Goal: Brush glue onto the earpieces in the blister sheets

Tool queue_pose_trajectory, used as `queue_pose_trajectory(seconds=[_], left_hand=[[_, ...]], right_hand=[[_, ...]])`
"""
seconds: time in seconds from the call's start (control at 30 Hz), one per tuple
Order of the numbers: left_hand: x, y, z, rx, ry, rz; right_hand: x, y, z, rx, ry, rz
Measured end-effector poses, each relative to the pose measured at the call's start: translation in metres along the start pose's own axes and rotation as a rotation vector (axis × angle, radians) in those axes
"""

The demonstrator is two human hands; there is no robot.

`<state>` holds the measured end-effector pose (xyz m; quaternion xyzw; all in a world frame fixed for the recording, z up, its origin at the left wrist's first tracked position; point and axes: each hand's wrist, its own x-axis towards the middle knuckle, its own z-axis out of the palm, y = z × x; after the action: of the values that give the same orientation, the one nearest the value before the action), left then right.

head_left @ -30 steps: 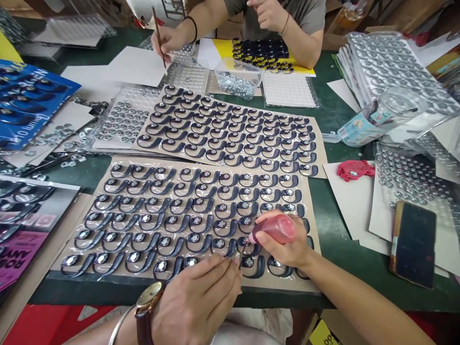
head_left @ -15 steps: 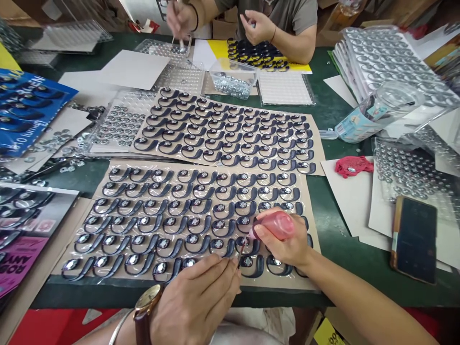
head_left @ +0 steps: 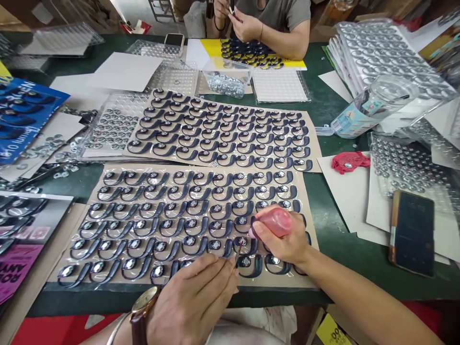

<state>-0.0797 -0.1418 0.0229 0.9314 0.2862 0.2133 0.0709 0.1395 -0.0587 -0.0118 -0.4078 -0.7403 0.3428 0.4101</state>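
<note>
My right hand [head_left: 287,237] is wrapped round a small soft bottle [head_left: 275,221] of pink-red liquid, its nozzle tilted down to the left. My left hand [head_left: 201,287], wearing a watch, has its fingers pressed together on a thin pointed tool [head_left: 237,254]. The tool's tip and the nozzle are both at one dark curved piece with a shiny round stone [head_left: 243,242]. Several rows of such pieces lie on a plastic-covered cardboard sheet [head_left: 158,283] below my hands. What the left palm holds further back is hidden.
Behind lies a second cardboard sheet [head_left: 313,143] of similar pieces. A clear tub [head_left: 226,81] of metal parts stands further back. To the right are a phone [head_left: 412,233], a red cloth [head_left: 350,163] and a tilted plastic cup [head_left: 370,108]. A co-worker's hands [head_left: 244,24] work opposite.
The view has shifted slightly. My hands stay at the same piece, with the bottle and tool still held. The co-worker's hands have come together, and a phone now shows on the far tray.
</note>
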Motion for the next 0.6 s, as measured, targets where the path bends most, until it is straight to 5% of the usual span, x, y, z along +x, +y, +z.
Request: queue_pose_trajectory(seconds=[0.6], left_hand=[[-0.0038, -0.0050, 0.0005, -0.147, 0.015, -0.112]], right_hand=[[0.0022, -0.0005, -0.0020, -0.033, 0.037, -0.020]])
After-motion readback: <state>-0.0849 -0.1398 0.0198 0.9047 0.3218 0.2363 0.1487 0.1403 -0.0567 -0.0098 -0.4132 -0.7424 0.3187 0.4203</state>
